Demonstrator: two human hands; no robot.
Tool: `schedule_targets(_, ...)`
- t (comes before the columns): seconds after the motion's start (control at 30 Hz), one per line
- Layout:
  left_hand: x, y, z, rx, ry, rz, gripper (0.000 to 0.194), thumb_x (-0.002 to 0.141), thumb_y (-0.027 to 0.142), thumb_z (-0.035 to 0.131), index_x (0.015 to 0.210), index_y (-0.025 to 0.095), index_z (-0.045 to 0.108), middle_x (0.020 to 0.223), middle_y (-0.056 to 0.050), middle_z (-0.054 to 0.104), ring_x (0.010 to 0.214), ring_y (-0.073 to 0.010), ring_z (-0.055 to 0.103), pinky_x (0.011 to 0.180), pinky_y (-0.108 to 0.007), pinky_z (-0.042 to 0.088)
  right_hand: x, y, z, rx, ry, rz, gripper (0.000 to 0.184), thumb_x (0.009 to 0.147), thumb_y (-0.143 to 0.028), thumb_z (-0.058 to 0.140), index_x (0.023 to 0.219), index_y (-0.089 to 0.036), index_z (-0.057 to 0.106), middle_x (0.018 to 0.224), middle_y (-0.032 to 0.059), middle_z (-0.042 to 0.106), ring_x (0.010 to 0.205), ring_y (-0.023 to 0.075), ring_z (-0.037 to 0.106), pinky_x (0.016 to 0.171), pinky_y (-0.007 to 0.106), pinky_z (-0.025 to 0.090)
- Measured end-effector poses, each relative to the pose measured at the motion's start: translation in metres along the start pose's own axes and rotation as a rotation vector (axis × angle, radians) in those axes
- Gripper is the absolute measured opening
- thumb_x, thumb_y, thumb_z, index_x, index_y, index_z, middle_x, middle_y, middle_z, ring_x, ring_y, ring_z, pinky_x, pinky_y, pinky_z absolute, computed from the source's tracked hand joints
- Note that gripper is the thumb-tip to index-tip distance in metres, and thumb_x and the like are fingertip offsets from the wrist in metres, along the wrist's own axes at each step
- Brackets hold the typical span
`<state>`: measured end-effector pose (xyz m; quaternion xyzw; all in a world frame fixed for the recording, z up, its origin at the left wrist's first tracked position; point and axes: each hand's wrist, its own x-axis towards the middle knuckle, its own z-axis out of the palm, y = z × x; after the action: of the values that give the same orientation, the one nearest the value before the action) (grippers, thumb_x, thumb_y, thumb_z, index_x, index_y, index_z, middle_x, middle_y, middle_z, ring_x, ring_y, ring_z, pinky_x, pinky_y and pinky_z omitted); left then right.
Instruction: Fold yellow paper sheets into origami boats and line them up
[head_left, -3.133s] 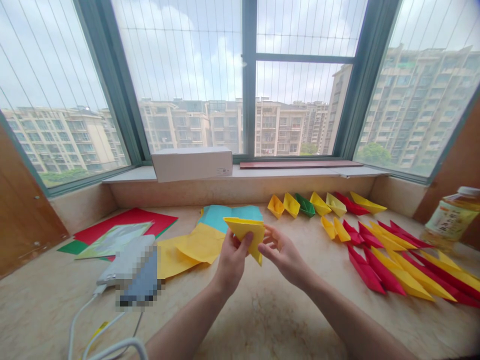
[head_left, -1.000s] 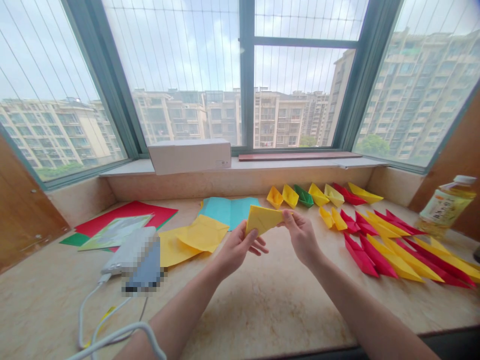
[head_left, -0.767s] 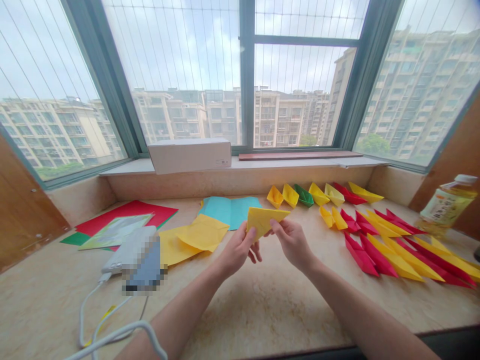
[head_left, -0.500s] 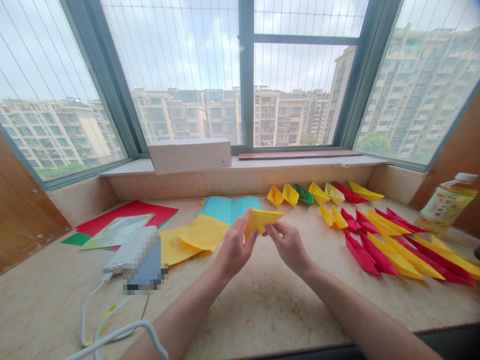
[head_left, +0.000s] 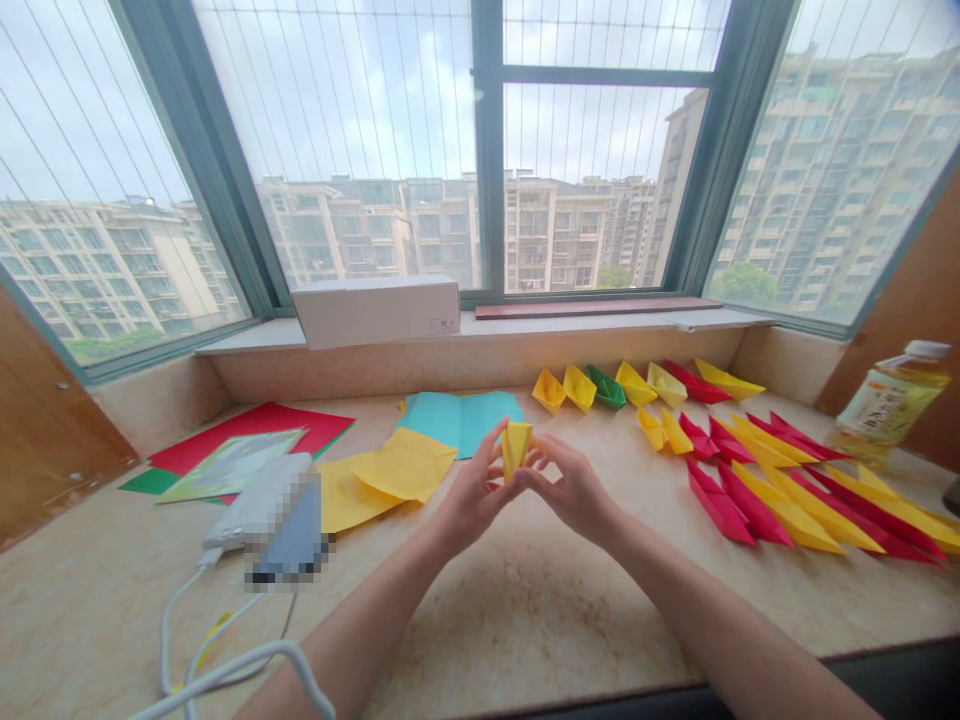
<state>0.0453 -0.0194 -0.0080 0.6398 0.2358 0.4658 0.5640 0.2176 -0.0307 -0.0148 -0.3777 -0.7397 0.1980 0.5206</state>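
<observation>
A small folded piece of yellow paper (head_left: 516, 447) is held up over the counter, seen narrow and end-on with its top edges parted. My left hand (head_left: 480, 490) grips it from the left, fingers curled behind and thumb at its lower edge. From the right, my right hand (head_left: 562, 478) pinches it, its thumb meeting the left thumb near the bottom. Some fingertips are hidden behind the paper. Behind the hands lies a creased light-blue sheet (head_left: 457, 415), and yellow sheets (head_left: 397, 470) lie to the left of my left hand.
Folded paper boats in yellow, green and red (head_left: 636, 385) stand in rows at the right, near a drink bottle (head_left: 892, 400). At left are red paper (head_left: 247, 435), a white power bank (head_left: 259, 500), a pixelated device and cables (head_left: 225, 680). A white box (head_left: 375, 312) sits on the sill.
The yellow paper has turned from a broad, flat triangle to a narrow end-on view with its top parted. My right hand has moved left, closer to my left hand.
</observation>
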Motion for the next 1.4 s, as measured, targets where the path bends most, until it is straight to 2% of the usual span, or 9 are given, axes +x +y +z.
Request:
schedule_targets(0.13,0.003,-0.004,-0.005,-0.07,-0.025,-0.019,0.078,0.079,0.029,0.075,0.146,0.036,0.036,0.143,-0.015,0.05,0.092,-0.0222,0.07,0.07,-0.028,0.055,0.002,0.0,-0.003,0.001,-0.004,-0.008,0.041,0.092,-0.037,0.057,0.132,-0.025,0.057,0.102,0.0067,0.068,0.081,0.0179,0.065,0.064,0.028,0.055)
schedule_targets(0.3,0.001,-0.001,-0.007,-0.118,0.0,-0.106,0.073,0.082,0.035,0.071,0.147,0.034,0.036,0.134,-0.013,0.057,0.099,-0.023,0.067,0.08,-0.035,0.056,0.003,0.003,-0.009,0.002,0.043,0.027,0.042,0.098,-0.035,0.046,0.138,-0.025,0.049,0.096,0.0045,0.071,0.077,0.0171,0.066,0.072,0.031,0.055)
schedule_targets(0.5,0.004,0.0,-0.003,-0.288,0.059,-0.096,0.054,0.087,0.04,0.065,0.137,0.028,0.051,0.131,-0.012,0.061,0.118,-0.0283,0.059,0.097,-0.045,0.049,0.003,0.005,-0.011,0.103,0.146,0.01,0.027,0.098,-0.035,0.046,0.111,-0.024,0.067,0.105,0.0064,0.071,0.09,0.0193,0.067,0.073,0.031,0.056)
schedule_targets(0.7,0.006,0.007,-0.009,-0.348,0.006,-0.088,0.03,0.084,0.029,0.065,0.109,0.014,0.07,0.111,-0.014,0.07,0.113,-0.0298,0.061,0.101,-0.047,0.045,0.002,0.003,-0.011,0.063,0.233,-0.137,0.024,0.095,-0.024,0.051,0.104,-0.025,0.072,0.111,0.0075,0.07,0.101,0.0204,0.066,0.086,0.036,0.055)
schedule_targets(0.83,0.001,0.01,-0.008,-0.366,-0.124,-0.085,0.04,0.082,0.03,0.066,0.119,0.015,0.065,0.121,-0.014,0.066,0.115,-0.029,0.059,0.1,-0.045,0.045,0.002,0.005,-0.013,-0.001,0.269,-0.196,0.028,0.095,-0.018,0.049,0.104,-0.027,0.073,0.117,0.0069,0.068,0.106,0.0202,0.066,0.088,0.036,0.054)
schedule_targets(0.97,0.002,0.006,-0.005,-0.196,0.027,-0.154,0.047,0.08,0.036,0.073,0.123,0.019,0.06,0.116,-0.011,0.067,0.103,-0.0231,0.063,0.091,-0.037,0.049,0.002,0.005,-0.013,-0.017,0.169,-0.233,0.033,0.094,-0.015,0.046,0.107,-0.027,0.074,0.12,0.0079,0.066,0.109,0.0205,0.064,0.092,0.037,0.053)
schedule_targets(1.07,0.006,0.004,-0.007,-0.041,0.137,-0.19,0.05,0.074,0.035,0.079,0.117,0.016,0.062,0.106,-0.009,0.068,0.093,-0.0202,0.063,0.082,-0.031,0.05,0.0,0.003,-0.013,0.004,0.089,-0.19,0.035,0.094,-0.014,0.044,0.109,-0.025,0.073,0.122,0.0095,0.065,0.11,0.0212,0.064,0.095,0.038,0.051)
schedule_targets(1.27,0.01,0.008,-0.009,0.06,0.133,-0.131,0.046,0.068,0.037,0.083,0.101,0.013,0.063,0.086,-0.004,0.068,0.077,-0.0159,0.063,0.068,-0.025,0.047,0.0,-0.004,-0.009,0.077,0.091,0.032,0.044,0.09,-0.032,0.058,0.134,-0.023,0.056,0.119,0.0096,0.068,0.106,0.0244,0.064,0.095,0.042,0.05)
schedule_targets(1.4,0.007,0.009,-0.004,-0.008,0.14,-0.204,0.05,0.066,0.037,0.084,0.103,0.015,0.057,0.086,-0.003,0.068,0.077,-0.0171,0.065,0.068,-0.029,0.052,0.003,0.001,-0.004,0.179,0.077,0.186,0.044,0.086,-0.04,0.064,0.126,-0.02,0.062,0.112,0.0097,0.071,0.101,0.025,0.066,0.093,0.043,0.05)
